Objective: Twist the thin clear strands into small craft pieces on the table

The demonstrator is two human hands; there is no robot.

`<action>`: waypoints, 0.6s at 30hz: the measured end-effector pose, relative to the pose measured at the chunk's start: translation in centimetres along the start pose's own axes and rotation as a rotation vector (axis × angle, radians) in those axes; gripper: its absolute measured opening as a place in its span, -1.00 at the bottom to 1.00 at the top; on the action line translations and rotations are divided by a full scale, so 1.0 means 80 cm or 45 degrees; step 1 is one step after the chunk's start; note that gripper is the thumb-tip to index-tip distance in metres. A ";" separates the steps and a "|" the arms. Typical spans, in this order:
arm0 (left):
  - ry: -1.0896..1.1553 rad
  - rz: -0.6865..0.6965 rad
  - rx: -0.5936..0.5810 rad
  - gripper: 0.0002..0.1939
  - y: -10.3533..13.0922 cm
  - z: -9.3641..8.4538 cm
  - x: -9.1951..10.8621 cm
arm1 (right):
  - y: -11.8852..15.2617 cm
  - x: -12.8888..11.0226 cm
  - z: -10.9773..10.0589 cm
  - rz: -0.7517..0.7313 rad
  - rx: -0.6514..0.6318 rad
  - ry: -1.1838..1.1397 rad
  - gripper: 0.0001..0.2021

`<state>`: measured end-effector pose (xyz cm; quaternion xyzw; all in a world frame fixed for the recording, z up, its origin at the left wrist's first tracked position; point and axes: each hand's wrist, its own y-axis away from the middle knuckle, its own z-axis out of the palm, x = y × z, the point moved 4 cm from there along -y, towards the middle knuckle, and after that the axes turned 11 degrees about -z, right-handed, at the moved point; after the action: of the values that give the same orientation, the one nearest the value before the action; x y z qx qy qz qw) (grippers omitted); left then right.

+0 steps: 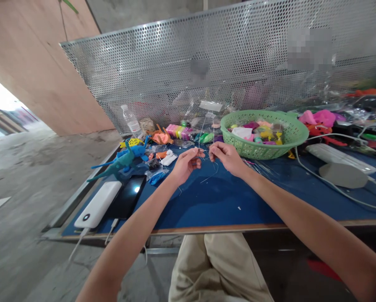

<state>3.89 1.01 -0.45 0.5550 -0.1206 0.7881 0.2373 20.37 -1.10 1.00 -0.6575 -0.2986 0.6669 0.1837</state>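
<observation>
Thin pale strings or wires run between my two hands above the blue tabletop. My left hand pinches a thin strand between thumb and forefinger, its other fingers curled. Close to its right, my right hand is closed, also on a thin strand, with its fingertips bunched together. A small gap separates the hands. Two strands rise from near the fingers toward a white tag behind them. One loose end curls down below the hands. The exact grip on each strand is too fine to make out.
A green basket of colourful pieces stands right of my hands. Toy dinosaurs, a white power bank and a dark phone lie left. A bottle stands near the perforated metal panel. White cables cross the right side.
</observation>
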 end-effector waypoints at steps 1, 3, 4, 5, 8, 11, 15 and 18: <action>0.041 -0.006 -0.033 -0.68 0.000 0.002 -0.001 | 0.000 0.002 0.000 0.000 0.002 -0.036 -0.67; 0.097 -0.013 -0.084 -0.67 0.001 0.004 -0.002 | 0.000 0.007 0.000 0.012 0.027 -0.123 -0.68; 0.113 -0.016 -0.099 -0.67 0.001 0.005 -0.003 | 0.000 0.010 0.000 0.024 0.042 -0.170 -0.68; 0.122 -0.018 -0.106 -0.66 0.001 0.005 -0.004 | 0.000 0.012 0.000 0.040 0.060 -0.221 -0.69; 0.110 -0.024 -0.090 -0.67 -0.001 0.003 -0.005 | 0.000 0.015 0.003 0.110 0.110 -0.379 -0.69; 0.008 0.007 -0.056 -0.66 -0.001 0.002 -0.005 | 0.000 0.016 0.007 0.200 0.135 -0.467 -0.67; -0.422 0.186 0.111 -0.61 0.003 0.002 0.003 | -0.001 0.021 -0.001 0.216 0.220 -0.350 -0.67; -0.617 0.253 0.224 -0.59 0.003 0.000 0.005 | -0.001 0.026 -0.011 0.200 0.292 -0.155 -0.63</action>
<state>3.66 0.86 -0.02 0.7313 -0.1589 0.6591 0.0739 21.09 0.44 -0.50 -0.6120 -0.1787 0.7475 0.1863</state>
